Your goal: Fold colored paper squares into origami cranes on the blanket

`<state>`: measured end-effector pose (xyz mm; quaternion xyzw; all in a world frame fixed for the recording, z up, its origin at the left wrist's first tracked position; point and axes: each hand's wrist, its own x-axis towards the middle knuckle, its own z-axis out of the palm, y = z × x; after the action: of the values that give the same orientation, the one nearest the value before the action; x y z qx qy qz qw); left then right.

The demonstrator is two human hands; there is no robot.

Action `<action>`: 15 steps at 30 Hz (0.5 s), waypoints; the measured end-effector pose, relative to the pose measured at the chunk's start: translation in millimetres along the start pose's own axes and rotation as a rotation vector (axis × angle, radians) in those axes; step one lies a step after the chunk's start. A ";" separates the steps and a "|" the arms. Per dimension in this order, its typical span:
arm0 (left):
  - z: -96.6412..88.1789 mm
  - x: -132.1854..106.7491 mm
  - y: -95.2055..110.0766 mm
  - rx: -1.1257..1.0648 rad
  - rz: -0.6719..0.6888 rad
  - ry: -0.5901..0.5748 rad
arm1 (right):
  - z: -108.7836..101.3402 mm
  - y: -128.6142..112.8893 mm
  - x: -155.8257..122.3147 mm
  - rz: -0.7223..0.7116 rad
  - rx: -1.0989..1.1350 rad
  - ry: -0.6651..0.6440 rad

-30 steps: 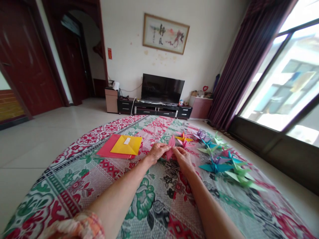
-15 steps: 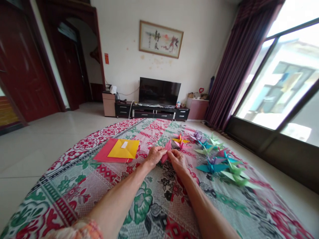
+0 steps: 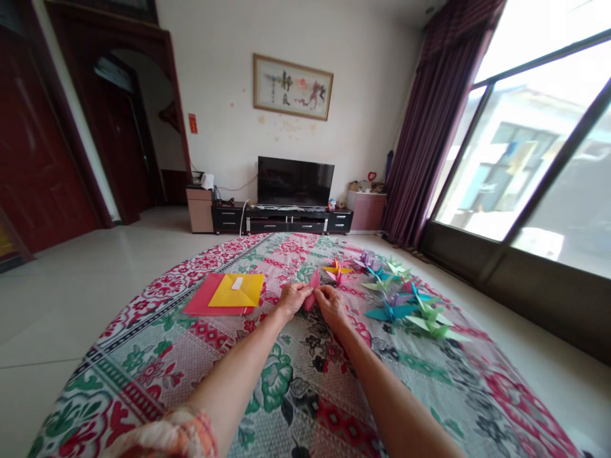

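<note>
Pink folded paper (image 3: 315,278), pinched between two hands just above the table!

Here it stands, upright and pointed, between the left hand (image 3: 293,299) and the right hand (image 3: 333,306), fingertips of both closed on it, the hands nearly touching. To the left, a yellow sheet (image 3: 251,294) bearing a white slip (image 3: 237,284) overlaps red sheets (image 3: 199,303); over on the right, a cluster of paper cranes (image 3: 392,310) in blue, green, purple, pink and orange. Beneath it all, a floral tablecloth (image 3: 229,375) in red, green and black, its far edge curved. And the room: a dark television (image 3: 296,181) on a low black cabinet (image 3: 268,226), a framed picture (image 3: 292,86) above, a purple curtain (image 3: 420,133) beside a bright window (image 3: 506,159), red-brown doors at left.
</note>
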<state>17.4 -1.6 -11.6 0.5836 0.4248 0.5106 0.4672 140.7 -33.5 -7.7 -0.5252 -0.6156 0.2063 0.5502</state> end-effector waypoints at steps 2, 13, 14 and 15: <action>-0.1 0.7 -0.3 0.017 -0.002 0.001 | 0.6 -0.3 -0.1 -0.006 -0.007 0.003; 0.2 -0.9 -2.3 0.132 0.055 0.056 | 0.8 0.5 0.1 0.003 -0.049 -0.008; 0.1 -1.5 -1.9 0.141 0.057 0.054 | 0.7 1.1 0.1 0.005 -0.045 -0.010; 0.0 -2.2 -1.5 0.150 0.059 0.053 | 0.5 1.5 0.1 0.007 -0.039 -0.012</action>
<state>17.1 -3.4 -13.5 0.6156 0.4564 0.5062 0.3957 140.9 -32.7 -9.1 -0.5368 -0.6210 0.1995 0.5352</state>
